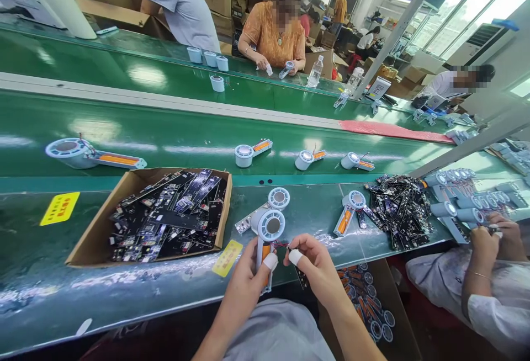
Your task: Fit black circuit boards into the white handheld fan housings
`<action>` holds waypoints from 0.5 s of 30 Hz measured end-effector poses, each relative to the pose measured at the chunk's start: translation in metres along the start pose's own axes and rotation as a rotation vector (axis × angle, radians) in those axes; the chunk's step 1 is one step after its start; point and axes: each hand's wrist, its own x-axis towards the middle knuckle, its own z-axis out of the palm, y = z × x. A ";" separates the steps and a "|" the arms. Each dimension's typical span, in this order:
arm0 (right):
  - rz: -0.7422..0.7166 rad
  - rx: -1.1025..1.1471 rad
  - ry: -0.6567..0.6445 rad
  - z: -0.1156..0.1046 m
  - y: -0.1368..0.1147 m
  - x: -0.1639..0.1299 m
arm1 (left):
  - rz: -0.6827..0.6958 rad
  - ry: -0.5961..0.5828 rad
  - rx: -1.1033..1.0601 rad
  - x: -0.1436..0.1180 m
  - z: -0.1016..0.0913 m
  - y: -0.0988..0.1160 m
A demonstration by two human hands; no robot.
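My left hand (pixel 248 278) grips the handle of a white handheld fan body (pixel 268 227) with a round head and an orange battery in the handle, held upright over the bench's front edge. My right hand (pixel 312 264) pinches thin red wires and a small dark circuit board (pixel 301 277) beside that handle. Both thumbs wear white finger cots. A second fan body (pixel 273 202) lies flat on the bench just behind the held one.
A cardboard box (pixel 93 237) of black circuit boards sits at my left. Another fan body (pixel 350 209) and a loose pile of boards (pixel 399 209) lie to the right. Fan bodies ride the green conveyor (pixel 174 134). A co-worker's hands (pixel 494 237) work at right; other people sit opposite.
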 end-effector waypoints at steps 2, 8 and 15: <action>0.009 0.007 -0.013 0.001 0.001 0.000 | -0.006 0.029 -0.016 0.000 0.001 0.001; -0.068 -0.093 -0.091 0.008 -0.004 -0.009 | -0.031 -0.001 -0.021 0.001 0.004 0.000; -0.207 -0.319 -0.012 0.005 -0.008 -0.003 | 0.062 0.029 0.133 -0.001 -0.004 0.001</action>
